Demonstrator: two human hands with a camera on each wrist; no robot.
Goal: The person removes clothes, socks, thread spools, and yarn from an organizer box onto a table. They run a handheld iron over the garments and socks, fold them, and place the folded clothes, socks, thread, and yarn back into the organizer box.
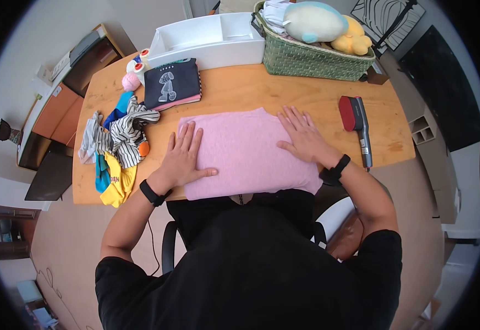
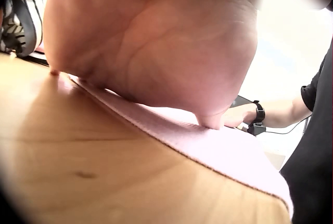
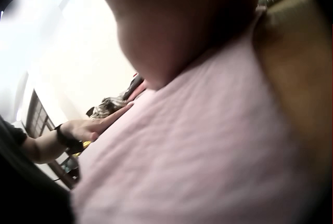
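Note:
A pink piece of clothing [image 1: 240, 148], folded into a wide rectangle, lies at the table's front edge in the head view. My left hand [image 1: 184, 157] rests on its left side with straight fingers spread and the thumb pointing inward. On the upper right part lies my right hand [image 1: 304, 137], palm down, its fingers straight and pointing away from me. In the left wrist view the fingertips press at the edge of the pink cloth [image 2: 208, 151], beside bare wood. The right wrist view shows the pink cloth [image 3: 197, 146] slightly rippled under the right hand [image 3: 177, 31].
At the left lies a heap of crumpled clothes [image 1: 124, 137]. Behind it sits a folded dark garment [image 1: 173, 82] with a dog print. A white divided box [image 1: 207, 55] and a green basket [image 1: 317, 60] with plush toys stand at the back. A red-faced handheld steamer or brush [image 1: 356, 118] lies right.

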